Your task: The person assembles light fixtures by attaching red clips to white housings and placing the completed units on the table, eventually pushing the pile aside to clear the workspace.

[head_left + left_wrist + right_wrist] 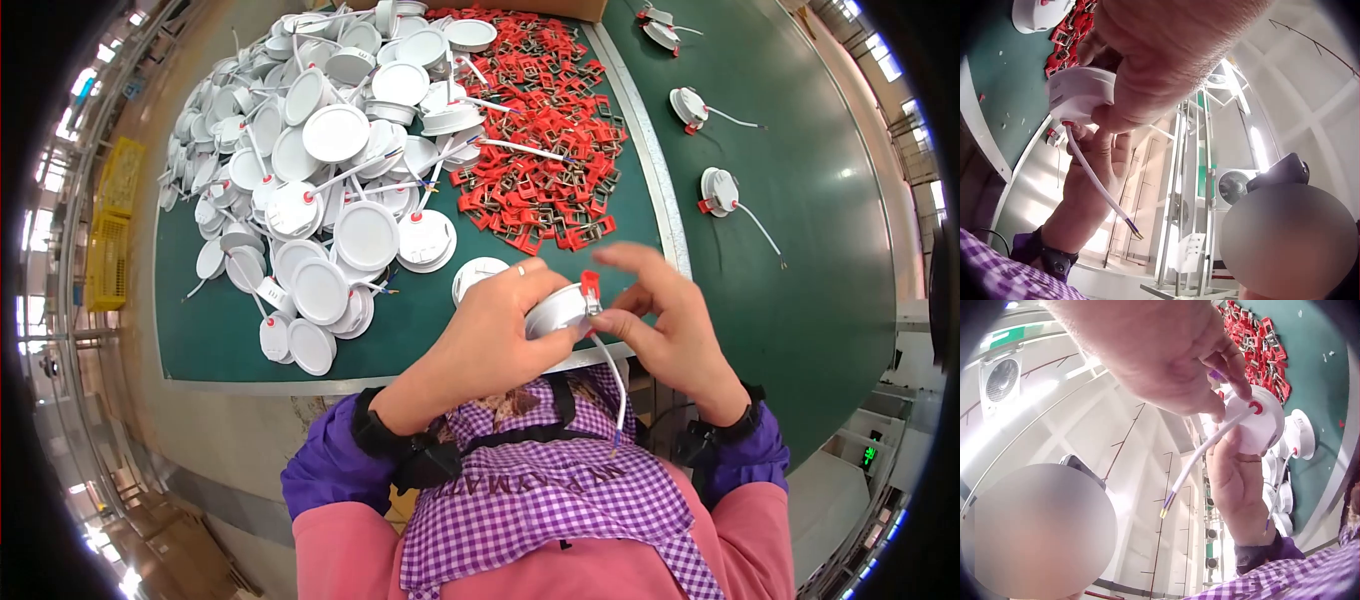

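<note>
My left hand (497, 325) grips a white round downlight (556, 312) by its rim and side, tilted above the table's front edge. A red clip with metal wire (590, 287) stands on the lamp's side. Close against it is my right hand (672, 325), thumb at the clip's metal part, fingers bent and the forefinger raised and blurred. From a red grommet (1257, 408) on the lamp hangs a white cable (1094, 178) with bare wire ends. In the right wrist view, the right fingertips touch the lamp's back; the clip is mostly hidden there.
A big heap of white downlights (335, 133) covers the left of the green table (420, 330). Beside it lies a pile of red clips (540, 130). A metal strip (650, 150) divides the table; several downlights with clips (719, 190) stand right of it. One downlight (478, 272) lies just beyond my left hand.
</note>
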`<action>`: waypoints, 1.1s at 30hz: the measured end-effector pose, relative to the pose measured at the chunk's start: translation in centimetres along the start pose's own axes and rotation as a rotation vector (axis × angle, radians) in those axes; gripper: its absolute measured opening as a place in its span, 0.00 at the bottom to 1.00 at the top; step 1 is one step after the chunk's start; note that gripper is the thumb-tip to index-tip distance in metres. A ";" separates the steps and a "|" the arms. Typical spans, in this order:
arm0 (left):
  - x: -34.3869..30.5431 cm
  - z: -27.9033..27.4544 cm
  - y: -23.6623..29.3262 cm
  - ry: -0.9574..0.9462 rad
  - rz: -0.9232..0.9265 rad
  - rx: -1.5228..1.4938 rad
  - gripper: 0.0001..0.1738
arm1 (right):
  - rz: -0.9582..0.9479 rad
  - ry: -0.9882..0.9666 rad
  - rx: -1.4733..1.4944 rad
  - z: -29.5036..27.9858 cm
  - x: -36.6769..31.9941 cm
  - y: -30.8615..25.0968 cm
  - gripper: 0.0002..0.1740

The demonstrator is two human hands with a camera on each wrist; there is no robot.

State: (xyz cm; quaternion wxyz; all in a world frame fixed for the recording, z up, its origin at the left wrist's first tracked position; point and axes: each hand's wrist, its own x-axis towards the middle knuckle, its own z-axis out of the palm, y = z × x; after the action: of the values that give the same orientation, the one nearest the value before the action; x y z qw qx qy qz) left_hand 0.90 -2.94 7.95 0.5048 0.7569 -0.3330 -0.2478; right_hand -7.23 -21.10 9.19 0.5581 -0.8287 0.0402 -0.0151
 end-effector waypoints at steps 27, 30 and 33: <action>-2.1 -2.2 -2.3 0.307 -0.350 -1.106 0.28 | -0.132 -0.117 -0.689 2.9 7.3 6.6 0.12; -1.6 -1.9 -2.0 0.292 -0.345 -1.151 0.28 | -0.137 -0.072 -0.656 3.2 7.0 6.8 0.12; -1.4 -1.8 -2.1 0.252 -0.366 -1.192 0.26 | -0.075 -0.136 -0.695 3.3 7.0 6.4 0.13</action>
State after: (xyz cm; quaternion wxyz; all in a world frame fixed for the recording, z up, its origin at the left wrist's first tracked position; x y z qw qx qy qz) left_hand 1.82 -0.26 6.71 0.8244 0.4138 0.0588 -0.3817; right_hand -0.37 -21.02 1.87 0.2434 -0.9690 -0.0247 0.0342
